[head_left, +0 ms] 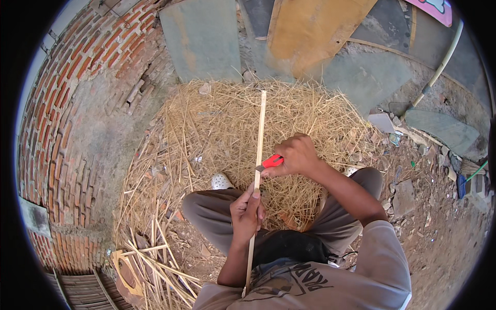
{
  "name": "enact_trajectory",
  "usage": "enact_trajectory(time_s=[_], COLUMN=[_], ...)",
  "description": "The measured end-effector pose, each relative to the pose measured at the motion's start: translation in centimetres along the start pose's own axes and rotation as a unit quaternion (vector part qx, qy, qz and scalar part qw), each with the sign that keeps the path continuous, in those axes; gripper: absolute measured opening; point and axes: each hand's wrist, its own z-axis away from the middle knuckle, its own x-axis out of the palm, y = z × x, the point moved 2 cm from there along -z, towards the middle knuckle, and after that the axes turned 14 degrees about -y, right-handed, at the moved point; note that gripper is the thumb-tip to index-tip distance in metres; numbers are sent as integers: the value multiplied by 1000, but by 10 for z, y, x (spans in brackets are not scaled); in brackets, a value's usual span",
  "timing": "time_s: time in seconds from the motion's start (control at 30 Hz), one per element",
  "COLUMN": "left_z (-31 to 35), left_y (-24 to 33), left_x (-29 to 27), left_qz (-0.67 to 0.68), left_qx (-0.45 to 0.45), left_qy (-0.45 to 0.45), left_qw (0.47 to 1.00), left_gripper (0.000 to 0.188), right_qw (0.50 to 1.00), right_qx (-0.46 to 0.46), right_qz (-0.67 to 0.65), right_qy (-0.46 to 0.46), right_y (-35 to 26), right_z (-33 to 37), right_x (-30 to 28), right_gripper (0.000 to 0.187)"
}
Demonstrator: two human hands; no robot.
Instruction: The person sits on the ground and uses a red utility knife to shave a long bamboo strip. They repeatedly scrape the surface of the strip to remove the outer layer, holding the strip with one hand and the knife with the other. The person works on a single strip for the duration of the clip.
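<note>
A long, pale wooden strip (pixel 261 124), possibly split bamboo, runs upright through the middle of the view, its lower end against my shirt. My left hand (pixel 247 213) is wrapped round it below the middle, thumb along its face. Just above, my right hand (pixel 297 156) grips a red utility knife (pixel 272 161). The blade touches the strip or lies right against it, a short way above my left thumb. Part of the knife's handle is hidden inside my right fist.
Straw-like shavings (pixel 217 119) cover the ground before me. Several loose strips (pixel 160 263) lie at lower left. A brick wall (pixel 72 103) rises on the left. Grey and brown panels (pixel 201 39) lean at the back. A broom (pixel 462 183) and rubble (pixel 403 199) are at the right.
</note>
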Motion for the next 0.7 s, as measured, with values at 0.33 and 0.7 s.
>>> enact_trajectory(time_s=[0.33,0.7], left_z=[1,11], left_y=[-9,-19], left_x=[0,16], left_qz=[-43,-79], left_qx=[-5,23], left_qy=[4,-40], left_qw=[999,996], left_gripper=[37,37], right_qw=[999,977], right_qx=[11,197], right_qz=[23,75], right_qy=[25,20], right_y=[18,95], right_z=[-5,-15], right_x=[-2,-12], right_gripper=[70,71])
